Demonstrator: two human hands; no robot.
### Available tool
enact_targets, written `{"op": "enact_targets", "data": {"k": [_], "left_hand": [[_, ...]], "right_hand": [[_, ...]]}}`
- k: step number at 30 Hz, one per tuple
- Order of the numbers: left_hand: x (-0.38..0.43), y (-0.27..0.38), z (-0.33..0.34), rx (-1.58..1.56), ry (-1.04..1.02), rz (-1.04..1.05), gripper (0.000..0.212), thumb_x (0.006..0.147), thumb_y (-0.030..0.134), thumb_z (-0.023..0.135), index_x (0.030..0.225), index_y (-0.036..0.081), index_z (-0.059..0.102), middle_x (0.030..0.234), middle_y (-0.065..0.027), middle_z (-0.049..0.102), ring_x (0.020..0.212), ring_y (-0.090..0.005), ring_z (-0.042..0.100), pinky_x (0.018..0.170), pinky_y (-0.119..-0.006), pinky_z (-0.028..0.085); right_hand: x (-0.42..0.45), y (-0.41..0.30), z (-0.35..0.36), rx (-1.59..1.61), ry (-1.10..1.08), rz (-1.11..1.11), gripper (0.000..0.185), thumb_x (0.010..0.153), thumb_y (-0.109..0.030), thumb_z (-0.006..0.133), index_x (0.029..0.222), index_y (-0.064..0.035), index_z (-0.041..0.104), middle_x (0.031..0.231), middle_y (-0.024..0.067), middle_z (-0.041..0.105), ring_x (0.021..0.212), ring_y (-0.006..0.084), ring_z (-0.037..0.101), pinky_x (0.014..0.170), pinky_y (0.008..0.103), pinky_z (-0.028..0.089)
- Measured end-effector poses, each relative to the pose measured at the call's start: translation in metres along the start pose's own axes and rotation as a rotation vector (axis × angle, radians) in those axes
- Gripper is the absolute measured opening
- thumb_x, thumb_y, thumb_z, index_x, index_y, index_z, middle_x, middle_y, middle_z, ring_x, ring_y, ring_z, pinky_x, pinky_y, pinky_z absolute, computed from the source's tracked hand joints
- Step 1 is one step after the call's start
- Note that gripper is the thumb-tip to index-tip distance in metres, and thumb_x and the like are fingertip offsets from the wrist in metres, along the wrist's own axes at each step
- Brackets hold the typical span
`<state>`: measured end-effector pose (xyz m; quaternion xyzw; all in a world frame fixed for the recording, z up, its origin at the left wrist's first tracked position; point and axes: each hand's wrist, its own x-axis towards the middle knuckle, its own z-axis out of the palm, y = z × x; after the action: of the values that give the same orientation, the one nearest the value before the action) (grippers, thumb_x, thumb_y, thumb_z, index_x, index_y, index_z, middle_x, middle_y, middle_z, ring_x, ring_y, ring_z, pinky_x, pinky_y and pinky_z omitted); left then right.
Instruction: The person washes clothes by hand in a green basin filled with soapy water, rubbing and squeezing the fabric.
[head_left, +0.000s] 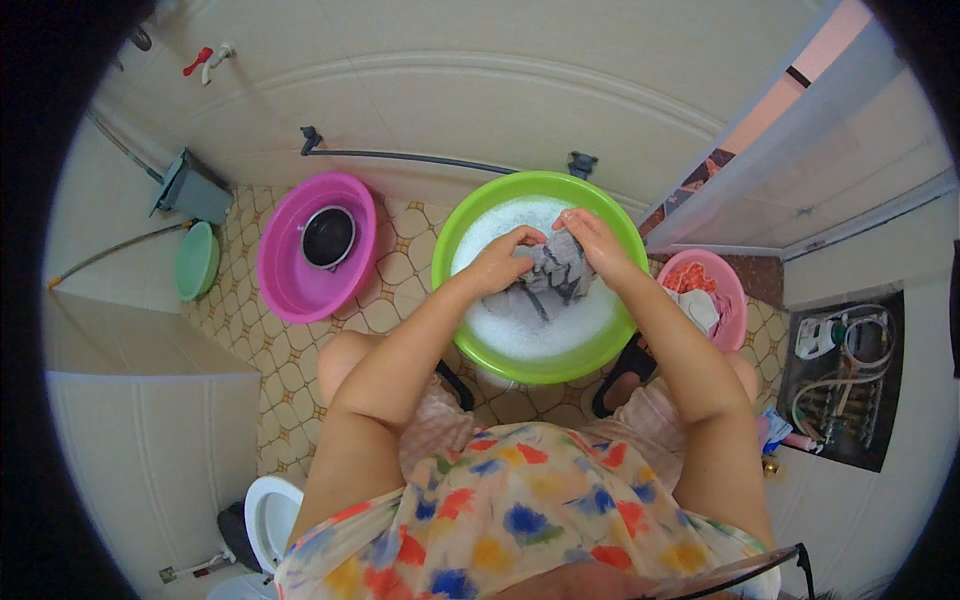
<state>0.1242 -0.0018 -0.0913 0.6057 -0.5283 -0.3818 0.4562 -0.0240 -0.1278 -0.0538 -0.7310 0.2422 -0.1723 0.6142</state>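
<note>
A large lime-green plastic basin (540, 373) filled with white suds stands on the floor between my feet. Bunched grey cloth with dark stripes (555, 274) is held above and partly in the foam. My left hand (501, 262) grips its left side, thumb and fingers curled into the fabric. At the cloth's upper right, my right hand (594, 244) has hold of its edge, the fingers bent over it. The lower part of the cloth spreads out in the suds, and its far end is hidden by foam.
Left of the green basin is a magenta basin (296, 296) holding a black round pan-like item (328, 237). A pink basin (739, 300) with clothes stands to the right. Farther left are a small green basin (196, 262) and a grey bin (196, 195). A grey pipe (412, 157) runs along the wall.
</note>
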Motion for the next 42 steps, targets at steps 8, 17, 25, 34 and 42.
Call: {"op": "enact_targets", "data": {"k": [8, 17, 25, 34, 42], "left_hand": [[-0.005, 0.037, -0.002, -0.47, -0.036, -0.239, 0.022, 0.081, 0.016, 0.056, 0.099, 0.005, 0.05, 0.085, -0.0006, 0.055, 0.072, -0.0082, 0.051, 0.065, -0.022, 0.042], [-0.021, 0.059, -0.029, -1.099, 0.177, -0.248, 0.031, 0.075, 0.016, 0.056, 0.103, 0.005, 0.05, 0.091, -0.009, 0.058, 0.083, -0.0206, 0.058, 0.079, -0.033, 0.047], [-0.008, 0.03, -0.052, -1.044, 0.089, -0.303, 0.034, 0.076, 0.019, 0.054, 0.107, 0.007, 0.048, 0.093, -0.01, 0.056, 0.084, -0.0213, 0.057, 0.077, -0.035, 0.047], [0.004, -0.04, -0.024, -0.389, 0.233, -0.473, 0.06, 0.073, 0.022, 0.066, 0.125, 0.012, 0.037, 0.105, -0.0141, 0.052, 0.088, -0.021, 0.054, 0.074, -0.031, 0.046], [0.025, -0.103, -0.004, 0.247, 0.272, -0.341, 0.051, 0.075, 0.028, 0.059, 0.122, 0.012, 0.046, 0.108, -0.0199, 0.056, 0.1, -0.03, 0.055, 0.087, -0.034, 0.041]], "right_hand": [[-0.001, -0.002, -0.009, 0.057, -0.034, 0.006, 0.043, 0.091, -0.04, 0.036, 0.083, -0.0027, 0.057, 0.079, 0.0043, 0.053, 0.08, 0.0143, 0.048, 0.076, 0.0265, 0.036], [-0.018, 0.001, 0.009, -0.22, -0.449, 0.381, 0.082, 0.082, -0.066, 0.024, 0.122, 0.002, 0.046, 0.124, 0.0182, 0.045, 0.114, 0.0275, 0.041, 0.097, 0.0334, 0.028], [-0.029, 0.003, -0.008, 0.079, -0.455, 0.377, 0.048, 0.087, -0.043, 0.045, 0.116, -0.0053, 0.051, 0.117, 0.0034, 0.05, 0.104, 0.0169, 0.045, 0.088, 0.0329, 0.037], [-0.008, 0.03, -0.004, 0.188, 0.014, 0.455, 0.029, 0.081, -0.026, 0.054, 0.102, -0.007, 0.049, 0.089, 0.0076, 0.054, 0.078, 0.0154, 0.051, 0.075, 0.0308, 0.043], [0.031, 0.13, 0.017, -0.073, -0.308, 0.414, 0.04, 0.079, -0.03, 0.054, 0.106, -0.0004, 0.048, 0.09, 0.0131, 0.056, 0.08, 0.0252, 0.055, 0.072, 0.0358, 0.045]]}}
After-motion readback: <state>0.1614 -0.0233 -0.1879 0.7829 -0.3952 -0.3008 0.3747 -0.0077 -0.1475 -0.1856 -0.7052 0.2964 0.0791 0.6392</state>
